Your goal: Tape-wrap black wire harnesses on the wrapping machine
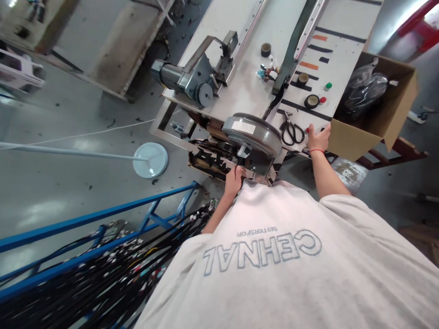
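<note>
My right hand (pixel 318 138) rests at the front edge of the white workbench (pixel 252 87), fingers apart and holding nothing, beside a red button (pixel 307 130). To its left lie black-handled scissors (pixel 292 133). My left hand (pixel 233 180) is low at the bench's front, its fingers closed by the frame under a round grey machine drum (pixel 254 132); what they hold is hidden. A black-wrapped wire bundle (pixel 274 103) runs from a metal rail down to the drum.
Tape rolls (pixel 312 101) and a green button (pixel 329 86) are on the bench. An open cardboard box (pixel 360 139) holding plastic-wrapped items stands at right. A motor unit (pixel 192 77) sits at left. A blue rack (pixel 103 214) of black cables and a pole's round base (pixel 151 160) flank the left side.
</note>
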